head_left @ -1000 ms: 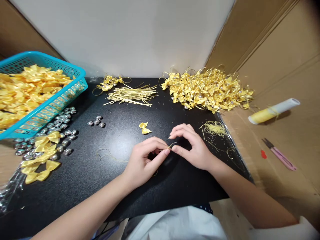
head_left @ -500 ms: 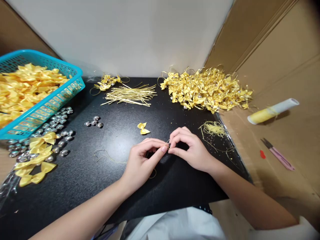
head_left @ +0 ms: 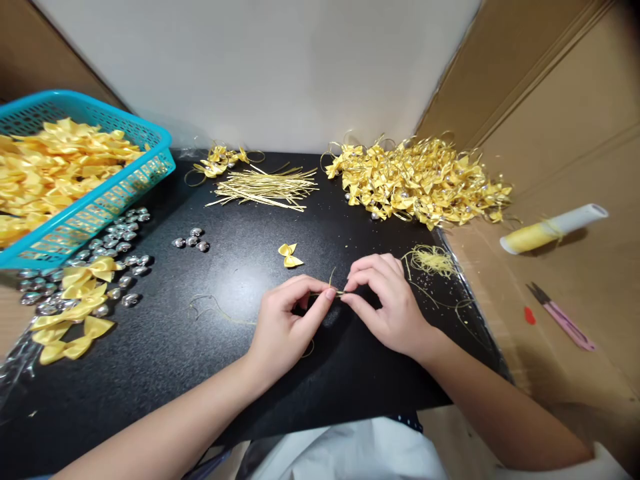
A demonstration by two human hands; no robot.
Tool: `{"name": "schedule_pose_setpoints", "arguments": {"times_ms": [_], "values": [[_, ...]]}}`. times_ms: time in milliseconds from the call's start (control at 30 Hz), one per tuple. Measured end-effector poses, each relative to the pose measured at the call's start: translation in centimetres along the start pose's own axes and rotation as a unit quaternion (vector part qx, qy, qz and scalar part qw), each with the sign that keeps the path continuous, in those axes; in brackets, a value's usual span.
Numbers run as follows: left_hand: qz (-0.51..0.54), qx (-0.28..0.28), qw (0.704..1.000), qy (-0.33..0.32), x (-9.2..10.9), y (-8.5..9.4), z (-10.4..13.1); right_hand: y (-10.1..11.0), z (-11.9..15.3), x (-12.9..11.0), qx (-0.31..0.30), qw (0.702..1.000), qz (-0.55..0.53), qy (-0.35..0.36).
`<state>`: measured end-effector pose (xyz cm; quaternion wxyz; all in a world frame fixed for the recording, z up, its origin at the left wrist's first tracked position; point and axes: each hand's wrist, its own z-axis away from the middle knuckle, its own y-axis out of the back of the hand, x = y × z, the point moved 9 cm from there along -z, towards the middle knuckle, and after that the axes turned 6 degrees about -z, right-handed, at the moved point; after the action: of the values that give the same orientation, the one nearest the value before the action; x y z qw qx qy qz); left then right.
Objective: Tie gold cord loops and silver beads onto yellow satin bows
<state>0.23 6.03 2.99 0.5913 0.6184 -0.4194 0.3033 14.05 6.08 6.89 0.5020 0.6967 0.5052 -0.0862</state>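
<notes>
A thin, yellow-gold cord (head_left: 340, 293) is pinched between the fingertips of the left hand (head_left: 285, 323) and the right hand (head_left: 387, 303), with only a short stretch exposed. One fine end is held pointing upward — slightly slanted. A slack, wavy length is seen left of the left hand, and a small curve below it — whether all are one strand cannot be told.

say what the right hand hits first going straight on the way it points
The cord at its fingertips, then the left hand just beyond, though exact depth is hard to judge.
</notes>
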Motion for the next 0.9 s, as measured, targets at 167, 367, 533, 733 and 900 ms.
{"name": "schedule_pose_setpoints", "arguments": {"times_ms": [167,367,533,733,900], "values": [[-0.008,0.000,1.000,-0.028,0.5,-0.1,0.1,0.0,0.0,0.2,0.025,0.999,-0.030,-0.036],[-0.012,-0.005,0.999,-0.029,0.7,-0.1,0.0,0.0,0.0,-0.1,0.034,0.999,0.007,-0.016],[-0.008,0.001,0.999,-0.036,0.7,0.0,0.0,-0.2,0.1,0.0,0.019,1.000,0.003,-0.023],[-0.003,-0.002,1.000,-0.024,0.6,0.1,0.0,0.4,0.1,-0.8,0.062,0.997,0.040,0.018],[-0.003,-0.003,1.000,-0.009,0.3,0.2,-0.1,0.7,0.1,-1.0,0.067,0.996,0.052,0.036]]}}
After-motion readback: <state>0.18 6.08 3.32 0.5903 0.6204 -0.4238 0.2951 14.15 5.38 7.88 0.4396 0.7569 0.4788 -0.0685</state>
